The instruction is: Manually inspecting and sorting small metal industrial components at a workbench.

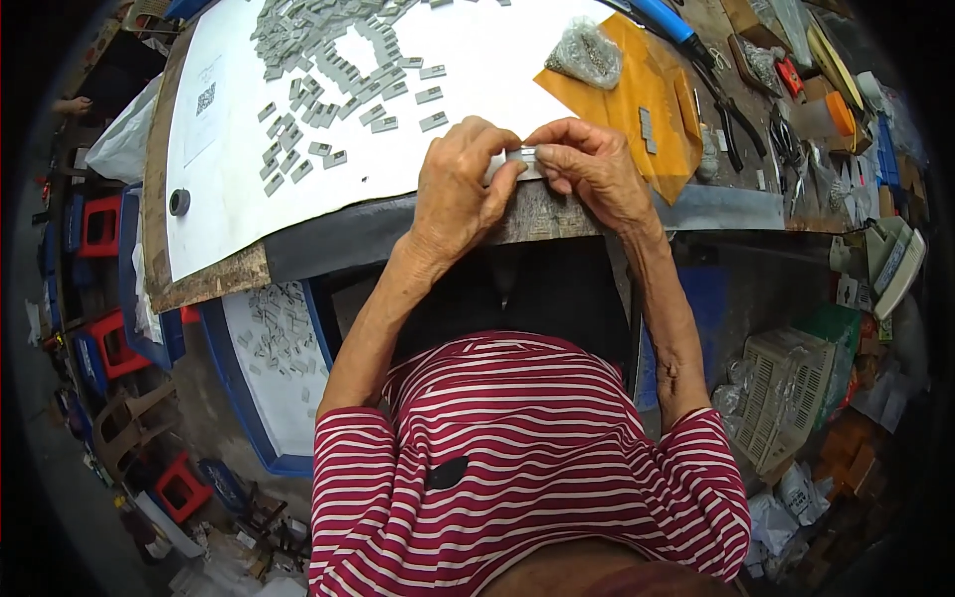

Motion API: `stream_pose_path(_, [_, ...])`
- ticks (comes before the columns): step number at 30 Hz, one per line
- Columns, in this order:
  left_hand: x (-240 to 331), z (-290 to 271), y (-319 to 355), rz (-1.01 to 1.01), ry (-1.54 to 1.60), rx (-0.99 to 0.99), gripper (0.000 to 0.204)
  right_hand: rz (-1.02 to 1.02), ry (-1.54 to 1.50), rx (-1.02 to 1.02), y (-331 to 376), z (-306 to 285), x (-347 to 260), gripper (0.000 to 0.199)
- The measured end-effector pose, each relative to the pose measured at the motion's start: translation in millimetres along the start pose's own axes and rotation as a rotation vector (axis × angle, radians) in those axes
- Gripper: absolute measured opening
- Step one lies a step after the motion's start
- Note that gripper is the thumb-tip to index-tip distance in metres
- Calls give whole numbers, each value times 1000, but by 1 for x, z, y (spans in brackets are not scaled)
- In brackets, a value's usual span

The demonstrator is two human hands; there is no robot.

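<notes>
At the near edge of the table, my left hand [456, 187] and my right hand [597, 174] meet around a small light-grey rectangular piece [527, 155]. Both hands pinch it between thumb and fingers, one at each end; the fingers hide much of it. Beyond my left hand, many small grey blocks [298, 45] with dark slots lie on a white sheet [234, 199], heaped at the far side and looser nearer me. To the right of my right hand, a short row of grey blocks [647, 130] rests on a yellow-orange envelope [662, 164].
A clear bag of small metal parts [587, 55] sits on the envelope. Blue-handled pliers [668, 22] and black-handled pliers [734, 129] lie at the right. A black round object [179, 202] stands on the sheet's left. Below the table is a blue tray [231, 368] holding more grey pieces.
</notes>
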State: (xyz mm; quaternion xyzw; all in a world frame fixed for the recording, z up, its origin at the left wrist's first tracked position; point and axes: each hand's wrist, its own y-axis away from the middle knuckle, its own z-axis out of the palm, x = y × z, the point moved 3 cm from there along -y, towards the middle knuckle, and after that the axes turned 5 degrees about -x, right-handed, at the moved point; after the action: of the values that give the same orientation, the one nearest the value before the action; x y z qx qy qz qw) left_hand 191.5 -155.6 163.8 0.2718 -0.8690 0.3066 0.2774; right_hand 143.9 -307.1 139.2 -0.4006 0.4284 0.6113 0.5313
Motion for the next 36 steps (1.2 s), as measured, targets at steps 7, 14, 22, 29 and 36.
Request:
stream_pose_path(7, [-26, -24, 3, -64, -94, 89, 9, -26, 76, 73, -1, 2, -2, 23])
stream_pose_path(14, [-50, -37, 14, -147, -246, 33, 11, -79, 284, 206, 18, -19, -15, 18])
stream_pose_path(22, [-61, -46, 16, -208, -190, 17, 13, -259, 886, 631, 27, -91, -50, 15])
stream_pose_path(29, [-67, -53, 18, -198, -235, 61, 13, -394, 1359, 495, 15, -104, -44, 11])
stream_pose_path(36, [-64, -52, 18, -229, -229, 47, 15, -430, 1477, 344, 12, -103, -44, 7])
